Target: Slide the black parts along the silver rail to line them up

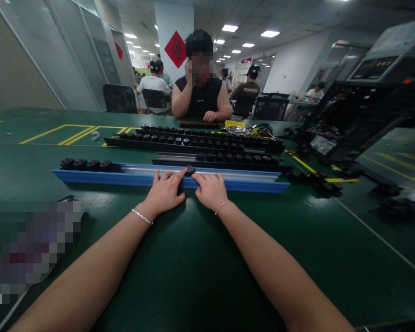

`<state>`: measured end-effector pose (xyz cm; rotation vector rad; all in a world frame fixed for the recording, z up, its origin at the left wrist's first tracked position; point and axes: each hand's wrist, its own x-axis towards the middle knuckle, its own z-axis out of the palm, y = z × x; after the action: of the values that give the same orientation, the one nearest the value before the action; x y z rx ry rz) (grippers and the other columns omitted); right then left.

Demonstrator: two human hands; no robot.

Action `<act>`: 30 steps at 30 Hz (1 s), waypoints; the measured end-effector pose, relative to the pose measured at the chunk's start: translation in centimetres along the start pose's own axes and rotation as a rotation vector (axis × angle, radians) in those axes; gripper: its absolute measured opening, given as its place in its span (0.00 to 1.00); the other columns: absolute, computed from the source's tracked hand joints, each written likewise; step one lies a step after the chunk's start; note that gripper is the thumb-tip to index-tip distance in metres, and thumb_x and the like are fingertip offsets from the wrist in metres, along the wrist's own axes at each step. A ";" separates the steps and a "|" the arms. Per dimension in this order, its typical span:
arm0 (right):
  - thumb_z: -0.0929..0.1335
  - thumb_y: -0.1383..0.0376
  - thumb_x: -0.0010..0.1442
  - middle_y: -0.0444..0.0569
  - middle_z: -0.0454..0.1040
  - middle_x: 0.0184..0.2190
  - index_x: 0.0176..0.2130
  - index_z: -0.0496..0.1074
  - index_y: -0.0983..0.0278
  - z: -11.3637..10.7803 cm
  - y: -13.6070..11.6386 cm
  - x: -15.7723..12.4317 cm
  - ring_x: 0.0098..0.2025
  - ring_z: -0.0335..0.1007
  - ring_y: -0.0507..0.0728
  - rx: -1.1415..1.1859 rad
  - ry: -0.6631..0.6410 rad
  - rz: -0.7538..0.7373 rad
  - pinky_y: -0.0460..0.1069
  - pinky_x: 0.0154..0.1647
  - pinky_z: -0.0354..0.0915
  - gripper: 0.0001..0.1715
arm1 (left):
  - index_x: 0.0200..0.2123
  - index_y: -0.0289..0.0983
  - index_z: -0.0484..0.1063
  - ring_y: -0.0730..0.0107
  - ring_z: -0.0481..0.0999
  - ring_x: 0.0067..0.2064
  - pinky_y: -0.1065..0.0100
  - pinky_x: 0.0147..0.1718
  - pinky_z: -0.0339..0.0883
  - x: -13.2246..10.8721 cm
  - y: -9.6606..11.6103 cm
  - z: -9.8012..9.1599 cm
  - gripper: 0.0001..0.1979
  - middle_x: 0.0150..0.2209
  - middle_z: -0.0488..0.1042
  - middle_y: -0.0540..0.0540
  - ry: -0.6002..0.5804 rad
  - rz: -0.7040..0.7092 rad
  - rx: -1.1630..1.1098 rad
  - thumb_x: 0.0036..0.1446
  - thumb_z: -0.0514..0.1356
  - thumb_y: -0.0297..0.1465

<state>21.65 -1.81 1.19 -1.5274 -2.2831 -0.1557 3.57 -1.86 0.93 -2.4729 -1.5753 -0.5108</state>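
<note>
A long blue rail (90, 177) with a silvery channel lies across the green table in front of me. In its middle sits a small black round part (190, 170), held between my two hands. My left hand (164, 191) bends over the rail with its index finger against the part's left side and its thumb nearer me. From the right, my right hand (211, 190) presses fingertips to the part, its other fingers curled over the rail. Several similar black parts (86, 164) stand in the rail's left end. The undersides of my fingers are hidden.
Behind the blue rail lie black rails (193, 145) filled with black parts. Loose black parts (318, 182) lie to the right, near a large dark machine (346, 115). A metal dish (238, 131) stands farther back. A person (202, 92) sits opposite.
</note>
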 end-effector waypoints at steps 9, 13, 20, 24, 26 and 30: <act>0.61 0.66 0.58 0.49 0.72 0.50 0.57 0.65 0.56 -0.3 0.4 0.1 0.50 0.63 0.59 0.006 -0.030 -0.014 0.55 0.53 0.51 0.27 | 0.62 0.36 0.52 0.54 0.65 0.57 0.51 0.58 0.46 -0.1 -0.7 0.7 0.32 0.54 0.70 0.38 0.045 0.037 -0.017 0.54 0.54 0.36; 0.60 0.66 0.58 0.48 0.73 0.50 0.56 0.66 0.56 -0.4 0.8 0.3 0.50 0.65 0.59 0.012 -0.045 -0.016 0.54 0.52 0.53 0.27 | 0.59 0.37 0.56 0.55 0.66 0.56 0.53 0.57 0.49 -0.1 -1.0 0.7 0.28 0.52 0.72 0.39 0.053 0.036 -0.035 0.54 0.54 0.35; 0.60 0.66 0.59 0.48 0.75 0.47 0.55 0.67 0.56 -0.7 1.2 0.4 0.48 0.66 0.58 0.010 -0.049 -0.016 0.54 0.52 0.55 0.25 | 0.56 0.39 0.59 0.55 0.67 0.56 0.53 0.56 0.50 0.0 -1.0 0.6 0.25 0.53 0.72 0.41 0.046 0.032 -0.047 0.54 0.53 0.34; 0.60 0.66 0.59 0.47 0.75 0.47 0.55 0.67 0.55 -0.9 1.5 0.3 0.48 0.67 0.58 0.007 -0.054 0.009 0.54 0.53 0.54 0.25 | 0.56 0.40 0.60 0.55 0.67 0.56 0.52 0.57 0.49 0.0 -1.0 0.7 0.24 0.52 0.72 0.42 0.044 0.029 -0.058 0.54 0.54 0.34; 0.60 0.66 0.59 0.47 0.75 0.47 0.54 0.68 0.55 -1.0 1.6 0.3 0.48 0.67 0.58 0.004 -0.052 0.015 0.54 0.53 0.54 0.25 | 0.55 0.40 0.61 0.55 0.67 0.56 0.52 0.57 0.49 0.1 -1.0 0.6 0.24 0.52 0.73 0.42 0.043 0.026 -0.060 0.54 0.54 0.34; 0.60 0.66 0.59 0.47 0.75 0.47 0.55 0.68 0.56 -1.0 1.6 0.3 0.49 0.66 0.58 0.005 -0.064 0.017 0.54 0.54 0.53 0.25 | 0.55 0.40 0.61 0.56 0.67 0.56 0.53 0.57 0.49 0.1 -1.0 0.6 0.23 0.52 0.73 0.42 0.032 0.020 -0.060 0.55 0.53 0.34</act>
<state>23.32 -1.23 2.05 -1.5702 -2.3169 -0.0982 2.81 -1.15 0.34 -2.5081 -1.5442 -0.5999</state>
